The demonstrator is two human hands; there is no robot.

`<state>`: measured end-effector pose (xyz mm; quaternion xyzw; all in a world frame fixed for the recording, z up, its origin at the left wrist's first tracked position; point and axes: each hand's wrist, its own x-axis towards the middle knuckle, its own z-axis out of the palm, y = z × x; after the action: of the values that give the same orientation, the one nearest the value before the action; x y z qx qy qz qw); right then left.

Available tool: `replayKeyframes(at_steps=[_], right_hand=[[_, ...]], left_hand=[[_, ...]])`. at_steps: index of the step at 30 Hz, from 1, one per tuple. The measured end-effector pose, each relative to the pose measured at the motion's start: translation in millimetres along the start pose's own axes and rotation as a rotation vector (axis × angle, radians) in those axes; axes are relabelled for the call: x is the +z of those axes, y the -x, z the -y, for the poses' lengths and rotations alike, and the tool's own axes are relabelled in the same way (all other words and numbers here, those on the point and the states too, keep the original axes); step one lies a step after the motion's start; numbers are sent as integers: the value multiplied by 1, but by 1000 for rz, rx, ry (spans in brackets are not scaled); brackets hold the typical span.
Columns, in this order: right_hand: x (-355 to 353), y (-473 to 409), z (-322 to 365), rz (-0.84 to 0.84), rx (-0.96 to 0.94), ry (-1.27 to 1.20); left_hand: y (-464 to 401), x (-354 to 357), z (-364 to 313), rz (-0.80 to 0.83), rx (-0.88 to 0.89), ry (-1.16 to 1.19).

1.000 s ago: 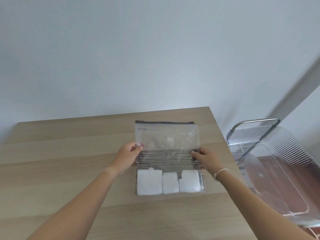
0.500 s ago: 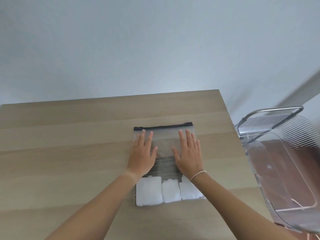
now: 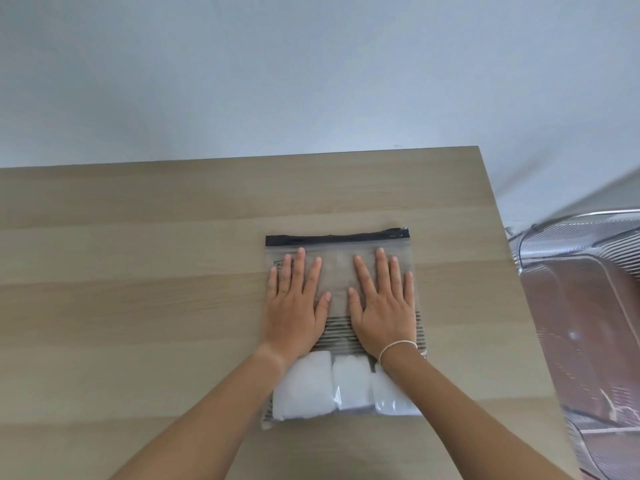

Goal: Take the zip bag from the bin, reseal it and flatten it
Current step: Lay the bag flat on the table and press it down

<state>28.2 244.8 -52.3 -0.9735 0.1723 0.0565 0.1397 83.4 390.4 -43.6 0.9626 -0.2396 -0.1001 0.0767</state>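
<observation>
A clear zip bag (image 3: 339,271) with a black zip strip along its far edge lies flat on the wooden table (image 3: 138,306). Inside it are a striped panel and three white folded pads (image 3: 349,382) at the near end. My left hand (image 3: 296,303) rests palm down on the bag's left half, fingers spread. My right hand (image 3: 382,303) lies palm down on the right half, fingers spread, with a thin white band at the wrist. Both palms press on the bag's upper, mostly empty part.
A clear ribbed plastic bin (image 3: 588,323) with a metal handle stands off the table's right edge, lower than the tabletop. A pale wall runs behind the table's far edge.
A second ago both hands held the bag upright by its sides. The bag now lies flat and both palms press on it; the view has tilted further down.
</observation>
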Motion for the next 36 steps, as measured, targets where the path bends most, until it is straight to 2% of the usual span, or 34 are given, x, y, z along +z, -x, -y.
replayKeyframes(at_steps=[6, 13, 18, 25, 36], right_hand=[[-3, 0, -1, 33, -7, 11], [-12, -4, 14, -13, -22, -71], [-9, -17, 11, 34, -26, -34], [-5, -17, 4, 5, -44, -26], [-13, -12, -27, 5, 16, 12]], left_hand=[[0, -3, 0, 0, 1, 14], [-8, -16, -10, -74, -13, 119], [-16, -8, -5, -36, -6, 66], [-16, -4, 1, -49, 3, 45], [-15, -8, 10, 29, -7, 65]])
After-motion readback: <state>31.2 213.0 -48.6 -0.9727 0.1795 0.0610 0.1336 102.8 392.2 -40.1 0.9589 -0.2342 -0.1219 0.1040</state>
